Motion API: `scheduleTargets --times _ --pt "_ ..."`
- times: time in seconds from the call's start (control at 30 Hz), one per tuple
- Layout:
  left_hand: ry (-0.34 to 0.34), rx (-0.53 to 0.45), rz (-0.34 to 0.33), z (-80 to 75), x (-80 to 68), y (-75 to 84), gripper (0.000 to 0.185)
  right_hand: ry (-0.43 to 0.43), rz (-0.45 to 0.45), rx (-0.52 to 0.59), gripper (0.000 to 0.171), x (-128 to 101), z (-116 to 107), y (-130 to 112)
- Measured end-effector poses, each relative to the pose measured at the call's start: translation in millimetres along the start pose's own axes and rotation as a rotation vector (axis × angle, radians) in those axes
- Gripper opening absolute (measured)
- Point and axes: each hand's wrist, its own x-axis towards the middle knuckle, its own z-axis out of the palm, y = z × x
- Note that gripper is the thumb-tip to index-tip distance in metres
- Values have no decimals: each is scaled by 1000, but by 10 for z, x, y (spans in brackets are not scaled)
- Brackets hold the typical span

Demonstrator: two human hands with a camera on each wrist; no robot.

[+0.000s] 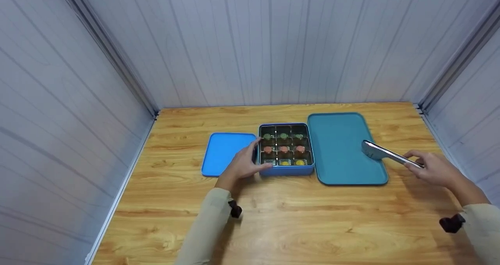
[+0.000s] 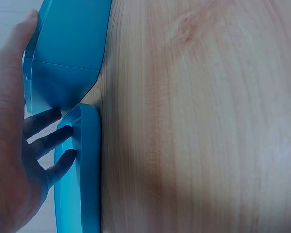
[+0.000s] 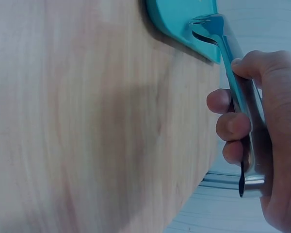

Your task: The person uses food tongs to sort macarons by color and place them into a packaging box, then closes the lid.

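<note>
Gripping tongs [image 1: 386,153] over tray [image 1: 340,167], right hand [image 1: 431,167]; left hand [image 1: 242,164] touching box [image 1: 287,170]

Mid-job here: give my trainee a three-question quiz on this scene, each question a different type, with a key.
1. True or false: the right hand holds metal tongs.
2. What does the left hand touch? A) teal tray B) blue box C) wall
3. Fill in: the loose blue lid lies on the box's ____ side.

Key:
1. True; tips over the teal tray.
2. B, the blue box.
3. Left.
</note>
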Motion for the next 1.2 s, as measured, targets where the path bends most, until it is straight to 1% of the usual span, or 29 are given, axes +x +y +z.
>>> scheduleTargets --times 0.17,0.3,0.5,0.77,0.97,1.07,1.2 --pt "-3 -6 -16 6 1 4 112 20 -13 11 22 31 -31 -45" --pt "-9 -8 -18 19 5 -7 112 2 18 -7 23 70 -43 -95" --pt "-10 -2 -16 2 -7 3 112 -28 20 -1 28 158 -60 -188" --pt "-10 2 -13 0 -7 23 113 -2 -42 21 22 285 -66 -376" --pt "-1 0 -1 3 6 -4 113 16 -100 9 21 449 -36 -538" --pt "0 -5 10 1 9 -10 112 22 -133 6 18 531 -9 -621" --pt "-3 -6 18 4 10 -17 111 3 -141 -8 20 638 7 -745"
